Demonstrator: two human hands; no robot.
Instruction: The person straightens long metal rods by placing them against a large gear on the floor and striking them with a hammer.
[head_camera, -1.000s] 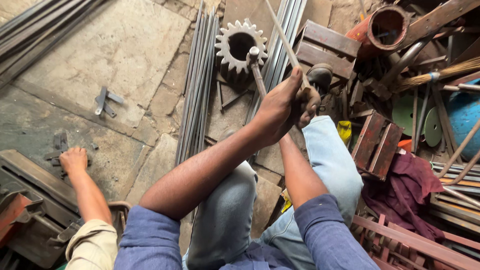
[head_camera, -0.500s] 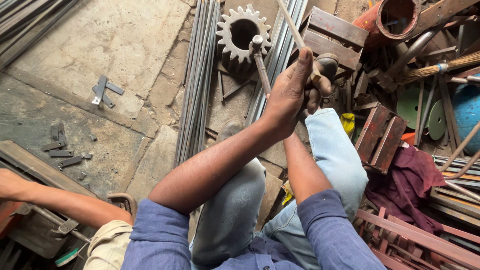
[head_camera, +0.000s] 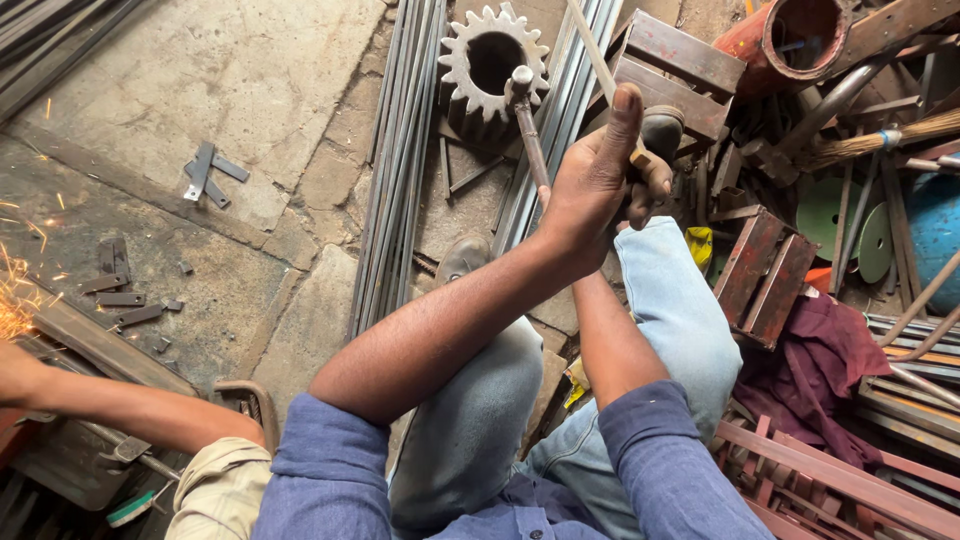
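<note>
Both hands grip metal work over the knees above a scrap-strewn floor.

Head view: the left hand (head_camera: 590, 190) closes its fingers around a steel rod (head_camera: 528, 130) that points toward the toothed gear (head_camera: 493, 60) on the floor; the right hand (head_camera: 650, 175), fingers wrapped, holds a hammer (head_camera: 660, 125) just beside it. The step looks like striking or fitting; the next blow calls for a steady rod. A co-worker's arm (head_camera: 110, 405) grinds at the left edge, throwing sparks (head_camera: 15, 300).

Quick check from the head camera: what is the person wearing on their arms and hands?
Both arms have blue sleeves pushed up above the elbow, leaving the forearms bare. The left hand and right hand are bare: no gloves, watch or rings show. Light blue jeans cover the legs.
</note>
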